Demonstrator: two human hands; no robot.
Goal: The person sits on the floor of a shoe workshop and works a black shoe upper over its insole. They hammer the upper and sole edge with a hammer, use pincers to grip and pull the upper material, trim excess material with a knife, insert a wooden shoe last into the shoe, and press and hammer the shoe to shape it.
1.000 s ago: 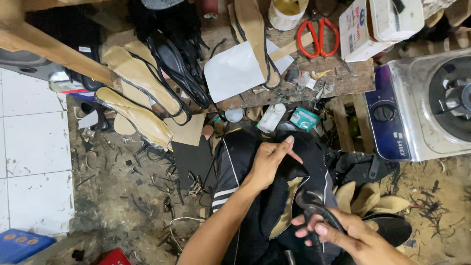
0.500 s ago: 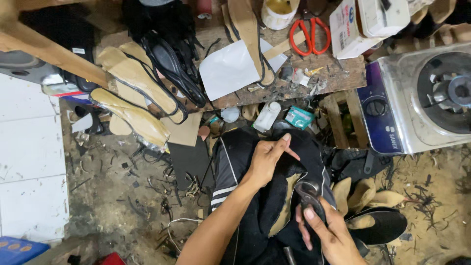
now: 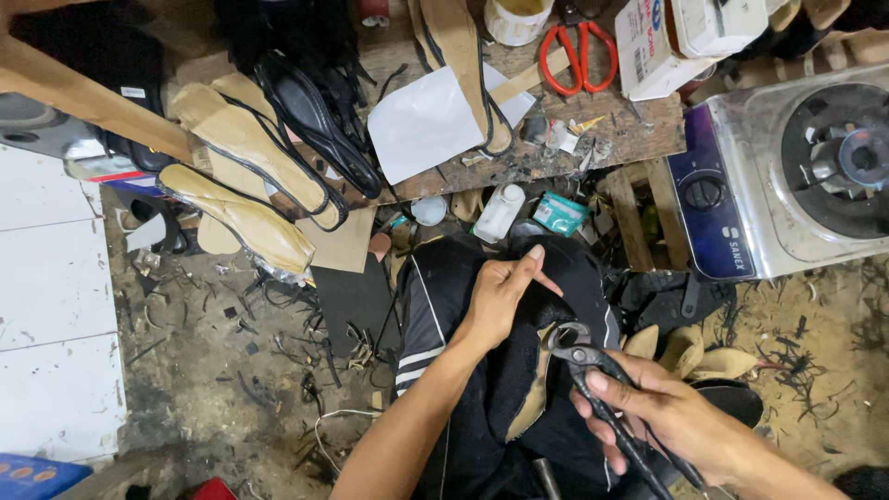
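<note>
Silver single-burner gas stove with dark blue front panel [image 3: 787, 176] sits far right, one round knob, white lettering on the blue. Scarred brown wooden workbench [image 3: 611, 139] runs across the top.

Your work is on your lap: a black fabric-covered shoe upper stretched over a tan last [image 3: 519, 370], centre-bottom, resting on dark trousers with white side stripes [image 3: 426, 315]. Your left hand [image 3: 505, 296] lies flat on top of it, fingers spread loosely, index pointing right, pinning the cloth down. Your right hand [image 3: 671, 417] is wrapped tight round the black handles of steel lasting pincers [image 3: 593, 380]; their rounded head sits at the fabric edge by the tan strip. I can't tell whether the jaws bite the cloth.

Handling, as a guess: the fabric looks soft and limp, likely slides over the hard form underneath, so grip the solid body, not loose cloth. Light enough for one hand. Pincers look heavy, rigid; hold low on the handles.

Tan leather insoles with black trim [image 3: 250, 176] fan out upper left. White cardboard box with blue and red print [image 3: 648, 42] top right. White paper sheet [image 3: 426, 120] on the bench. Orange-handled scissors [image 3: 579, 46] above it. Small white plastic bottle [image 3: 500, 211] and teal rectangular packet [image 3: 558, 213] below the bench edge.
</note>
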